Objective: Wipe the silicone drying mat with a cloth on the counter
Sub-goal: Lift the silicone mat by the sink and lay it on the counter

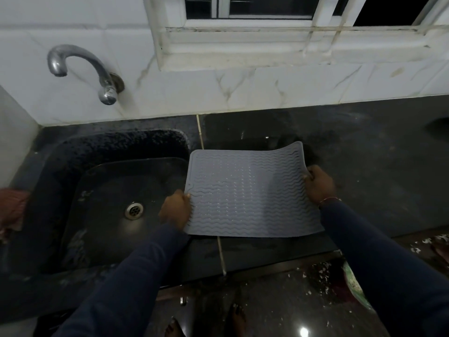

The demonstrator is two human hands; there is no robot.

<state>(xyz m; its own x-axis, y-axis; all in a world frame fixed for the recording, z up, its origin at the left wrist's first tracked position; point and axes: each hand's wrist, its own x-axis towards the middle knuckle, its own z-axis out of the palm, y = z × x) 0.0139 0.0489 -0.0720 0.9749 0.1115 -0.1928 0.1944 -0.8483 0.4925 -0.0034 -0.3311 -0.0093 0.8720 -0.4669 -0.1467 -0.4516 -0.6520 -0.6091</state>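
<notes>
Head cam, grey silicone mat (250,190) mid-frame on the dark counter (364,152), far right corner curling up, left hand (175,210) pinching its left edge, right hand (319,187) gripping the right edge, sink (107,190) left

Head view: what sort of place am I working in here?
Most likely a home kitchen: a dark stone counter with a sunken sink, a chrome tap on the white tiled wall, and a grey drying mat held by the left hand and right hand.
</notes>
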